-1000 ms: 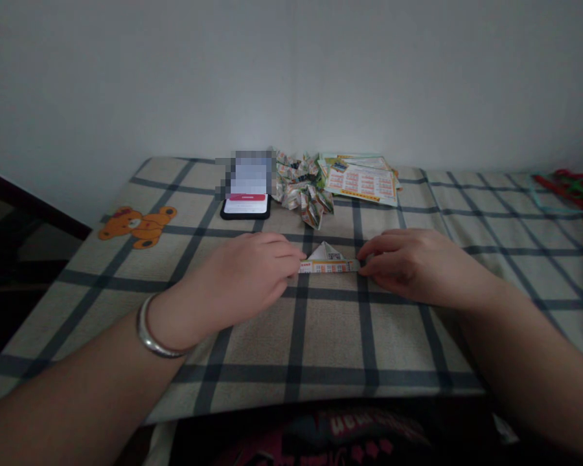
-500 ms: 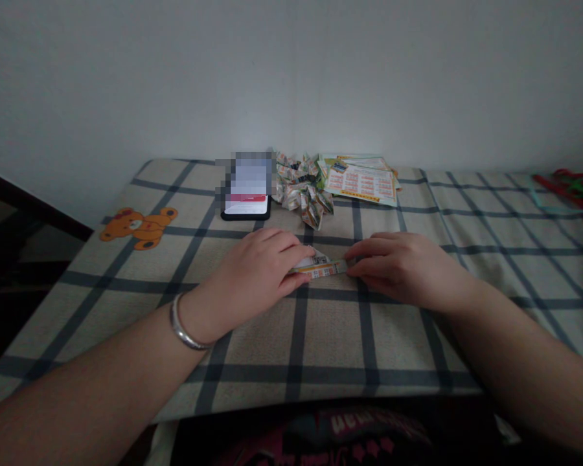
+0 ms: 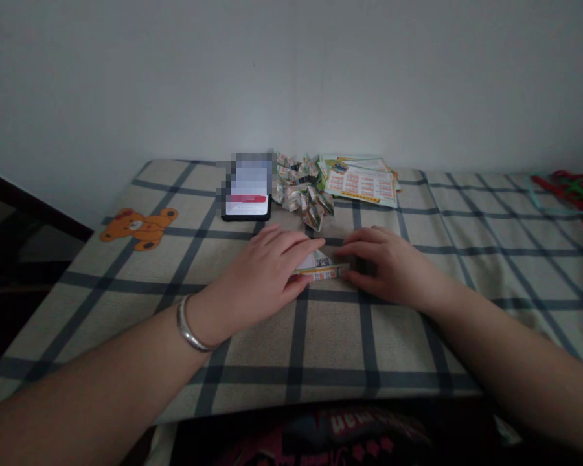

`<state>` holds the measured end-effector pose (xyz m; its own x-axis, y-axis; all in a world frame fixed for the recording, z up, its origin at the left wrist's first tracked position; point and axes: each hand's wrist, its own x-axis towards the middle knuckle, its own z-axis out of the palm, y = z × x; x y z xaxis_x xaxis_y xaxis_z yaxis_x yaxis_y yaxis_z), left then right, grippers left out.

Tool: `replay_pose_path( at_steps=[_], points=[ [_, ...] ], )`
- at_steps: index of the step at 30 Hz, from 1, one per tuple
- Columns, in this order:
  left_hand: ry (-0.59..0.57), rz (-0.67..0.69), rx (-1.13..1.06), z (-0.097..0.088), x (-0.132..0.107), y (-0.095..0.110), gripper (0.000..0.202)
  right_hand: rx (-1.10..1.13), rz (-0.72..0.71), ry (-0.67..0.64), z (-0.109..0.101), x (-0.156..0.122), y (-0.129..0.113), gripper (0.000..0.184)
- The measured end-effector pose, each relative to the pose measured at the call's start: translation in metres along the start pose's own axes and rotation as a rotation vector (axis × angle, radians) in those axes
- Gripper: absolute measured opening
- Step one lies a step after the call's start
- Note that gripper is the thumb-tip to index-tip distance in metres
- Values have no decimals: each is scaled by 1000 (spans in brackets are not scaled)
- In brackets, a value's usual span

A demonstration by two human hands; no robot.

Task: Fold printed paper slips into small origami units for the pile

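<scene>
A small folded sheet of printed paper (image 3: 322, 270) lies on the checked tablecloth between my two hands. Its near edge is turned up in a strip with orange and yellow print. My left hand (image 3: 279, 262) holds the paper's left part, thumb at the near edge and fingers over the top, hiding that end. A silver bangle (image 3: 190, 325) circles the left wrist. At the paper's right end is my right hand (image 3: 386, 265), its thumb close to the strip and its fingers parted from the thumb.
Behind the hands lie a phone (image 3: 247, 188) with a lit screen, a cluster of folded paper pieces (image 3: 311, 204) and a stack of printed cards (image 3: 362, 182). Red and green strips (image 3: 571, 194) sit at the far right. A bear figure (image 3: 138, 226) shows on the tablecloth (image 3: 252, 356).
The fingers of my right hand have lifted and spread from the paper's right end. My left fingers have straightened a little over the sheet, showing more of its white part.
</scene>
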<state>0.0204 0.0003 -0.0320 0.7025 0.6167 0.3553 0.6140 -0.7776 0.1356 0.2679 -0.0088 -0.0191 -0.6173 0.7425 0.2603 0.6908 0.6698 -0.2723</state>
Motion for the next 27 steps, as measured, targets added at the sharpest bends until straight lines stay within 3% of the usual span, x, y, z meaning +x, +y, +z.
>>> replay_pose_path(
  at_steps=[9, 13, 19, 27],
  points=[
    [141, 162, 41, -5, 1, 2, 61, 99, -4, -27, 3, 2, -1, 8],
    [184, 165, -9, -3, 1, 3, 58, 119, 1, -32, 4, 3, -2, 7],
    [170, 141, -74, -2, 2, 3, 52, 184, 50, 19, 4, 0, -2, 12],
    [185, 167, -27, -4, 0, 8, 58, 130, -29, 19, 2, 0, -2, 3]
  ],
)
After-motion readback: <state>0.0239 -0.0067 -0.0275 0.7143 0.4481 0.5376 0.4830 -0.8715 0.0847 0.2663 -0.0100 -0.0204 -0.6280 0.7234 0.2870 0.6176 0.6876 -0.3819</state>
